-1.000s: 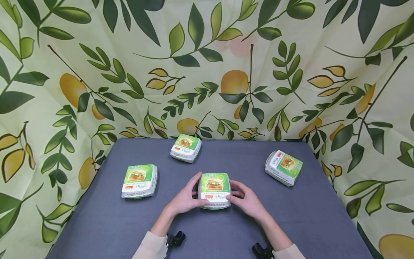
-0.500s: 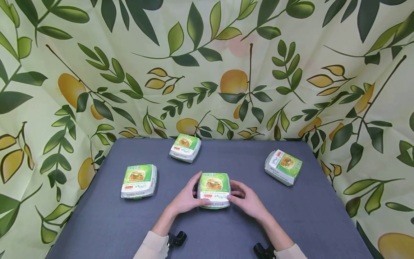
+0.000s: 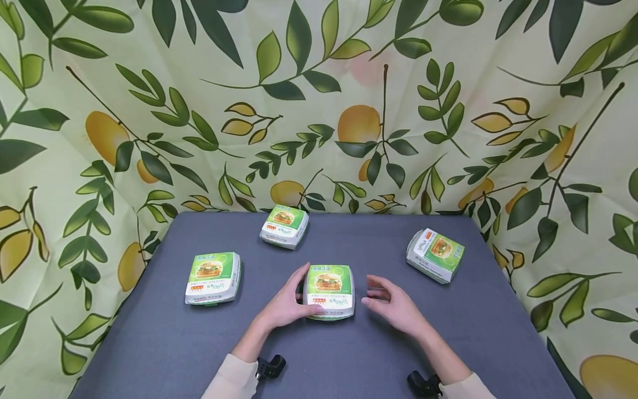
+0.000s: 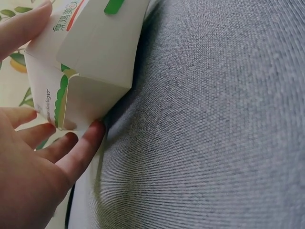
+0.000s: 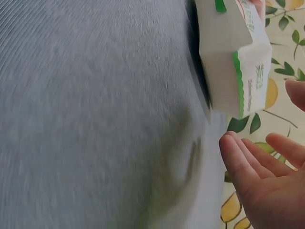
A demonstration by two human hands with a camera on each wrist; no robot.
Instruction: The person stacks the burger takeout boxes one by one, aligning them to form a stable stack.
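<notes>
A green and white burger box (image 3: 329,292) with a burger picture on its lid sits on the table in front of me. My left hand (image 3: 285,302) holds its left side, thumb at the front edge and fingers along the side. In the left wrist view, those fingertips (image 4: 95,129) meet the low side of the burger box (image 4: 102,52). My right hand (image 3: 394,306) is just right of the box, apart from it, holding nothing. The right wrist view shows a gap between the right fingertips (image 5: 228,140) and the box (image 5: 224,62).
Three similar burger boxes lie on the dark grey table (image 3: 239,354): one at left (image 3: 212,279), one at back centre (image 3: 284,226) and a turned one at right (image 3: 436,256). A leaf-patterned curtain (image 3: 319,111) hangs behind the table and along its sides.
My right hand has let go of the burger box and moved a little to the right. My left hand has stayed on the box, which has hardly moved.
</notes>
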